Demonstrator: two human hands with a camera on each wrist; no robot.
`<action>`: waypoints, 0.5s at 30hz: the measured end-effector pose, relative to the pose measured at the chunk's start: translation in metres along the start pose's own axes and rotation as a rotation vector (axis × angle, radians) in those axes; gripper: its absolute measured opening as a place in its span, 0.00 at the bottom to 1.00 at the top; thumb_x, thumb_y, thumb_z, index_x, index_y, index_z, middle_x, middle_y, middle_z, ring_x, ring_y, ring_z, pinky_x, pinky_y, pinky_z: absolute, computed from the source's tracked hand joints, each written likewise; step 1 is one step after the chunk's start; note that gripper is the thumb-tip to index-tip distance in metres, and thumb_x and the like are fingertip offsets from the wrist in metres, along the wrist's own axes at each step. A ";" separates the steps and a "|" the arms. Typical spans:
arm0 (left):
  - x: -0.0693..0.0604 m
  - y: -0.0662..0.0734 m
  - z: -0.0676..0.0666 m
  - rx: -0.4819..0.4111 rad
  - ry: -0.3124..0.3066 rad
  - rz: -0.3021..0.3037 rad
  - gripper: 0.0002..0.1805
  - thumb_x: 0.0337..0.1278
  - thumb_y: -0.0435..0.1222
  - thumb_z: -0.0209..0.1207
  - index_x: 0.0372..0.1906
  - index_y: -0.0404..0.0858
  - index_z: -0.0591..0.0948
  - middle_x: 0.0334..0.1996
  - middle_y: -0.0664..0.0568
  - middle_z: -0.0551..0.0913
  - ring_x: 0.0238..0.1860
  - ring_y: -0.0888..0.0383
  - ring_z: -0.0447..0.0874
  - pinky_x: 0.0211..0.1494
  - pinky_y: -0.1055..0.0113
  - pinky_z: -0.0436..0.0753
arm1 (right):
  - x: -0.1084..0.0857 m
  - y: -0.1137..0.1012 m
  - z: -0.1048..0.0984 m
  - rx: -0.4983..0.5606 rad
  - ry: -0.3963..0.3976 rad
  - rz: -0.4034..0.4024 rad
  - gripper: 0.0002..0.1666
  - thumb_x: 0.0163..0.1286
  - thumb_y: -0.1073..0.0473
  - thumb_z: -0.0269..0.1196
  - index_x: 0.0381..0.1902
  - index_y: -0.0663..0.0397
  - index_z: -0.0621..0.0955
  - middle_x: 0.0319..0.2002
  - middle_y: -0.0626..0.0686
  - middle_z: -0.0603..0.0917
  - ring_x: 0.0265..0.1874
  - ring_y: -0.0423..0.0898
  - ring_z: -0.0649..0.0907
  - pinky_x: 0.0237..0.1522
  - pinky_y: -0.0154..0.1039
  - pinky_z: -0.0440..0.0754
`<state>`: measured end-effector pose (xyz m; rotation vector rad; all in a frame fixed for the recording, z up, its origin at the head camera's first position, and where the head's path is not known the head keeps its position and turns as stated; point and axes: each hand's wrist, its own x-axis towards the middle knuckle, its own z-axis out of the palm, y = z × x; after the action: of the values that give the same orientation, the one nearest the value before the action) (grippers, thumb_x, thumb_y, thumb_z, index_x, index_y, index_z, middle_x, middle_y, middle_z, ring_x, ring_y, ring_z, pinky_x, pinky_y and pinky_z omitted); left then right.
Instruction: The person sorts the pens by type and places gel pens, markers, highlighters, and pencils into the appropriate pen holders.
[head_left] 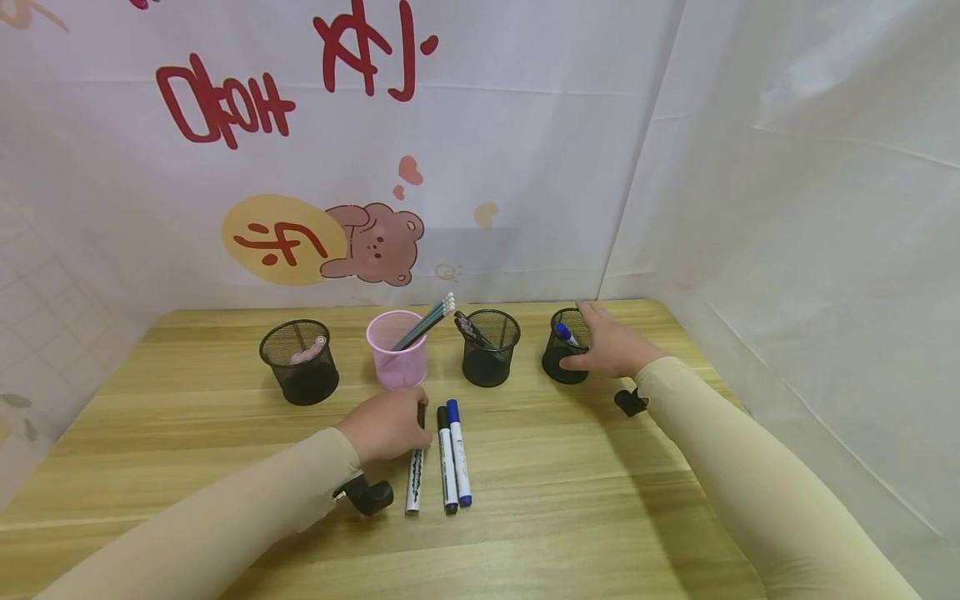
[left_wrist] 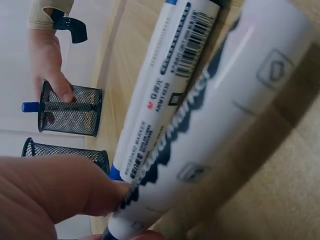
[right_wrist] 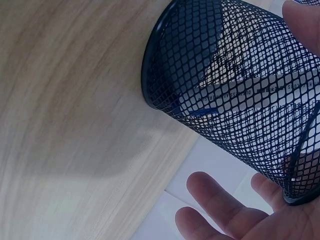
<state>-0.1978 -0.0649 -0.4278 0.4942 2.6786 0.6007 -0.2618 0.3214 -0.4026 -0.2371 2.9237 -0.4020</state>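
Observation:
My left hand (head_left: 386, 423) pinches a white whiteboard marker (head_left: 415, 483) with a black cap near its capped end; the left wrist view shows the thumb on its patterned barrel. Beside it, a black-capped marker (head_left: 447, 467) and a blue-capped marker (head_left: 460, 458) lie side by side on the table. At the right, my right hand (head_left: 617, 346) holds a black mesh pen cup (head_left: 557, 362) near its rim, thumb in front. Other fingers (right_wrist: 220, 200) extend past the cup in the right wrist view. A blue-capped marker (head_left: 567, 335) leans inside that cup.
Along the back of the wooden table (head_left: 555, 517) stand a black mesh cup (head_left: 309, 379) with a pinkish item, a pink cup (head_left: 401, 371) with several pencils, and a black mesh cup (head_left: 487, 365) with dark pens. A printed curtain (head_left: 525, 167) hangs behind.

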 end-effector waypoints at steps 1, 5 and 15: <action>0.000 0.000 0.000 -0.011 0.001 -0.001 0.29 0.54 0.41 0.73 0.60 0.36 0.80 0.39 0.51 0.85 0.36 0.54 0.81 0.49 0.54 0.85 | 0.000 0.000 0.000 -0.001 0.000 0.001 0.74 0.64 0.34 0.73 0.86 0.60 0.41 0.85 0.67 0.44 0.81 0.71 0.58 0.79 0.67 0.62; 0.000 0.001 -0.003 -0.056 0.012 -0.001 0.31 0.55 0.39 0.73 0.64 0.38 0.78 0.38 0.51 0.85 0.34 0.54 0.82 0.42 0.58 0.84 | 0.000 0.000 0.000 0.001 0.000 0.004 0.74 0.64 0.35 0.73 0.86 0.60 0.41 0.85 0.66 0.44 0.80 0.72 0.58 0.78 0.67 0.63; -0.007 0.007 -0.014 -0.135 0.073 0.022 0.32 0.59 0.38 0.69 0.70 0.43 0.75 0.26 0.51 0.79 0.20 0.56 0.76 0.25 0.63 0.74 | 0.000 0.000 0.000 0.002 0.006 0.001 0.74 0.64 0.35 0.74 0.86 0.60 0.42 0.85 0.67 0.45 0.80 0.71 0.59 0.78 0.67 0.63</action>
<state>-0.1959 -0.0662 -0.4108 0.4738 2.6809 0.8145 -0.2618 0.3213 -0.4027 -0.2352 2.9290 -0.4067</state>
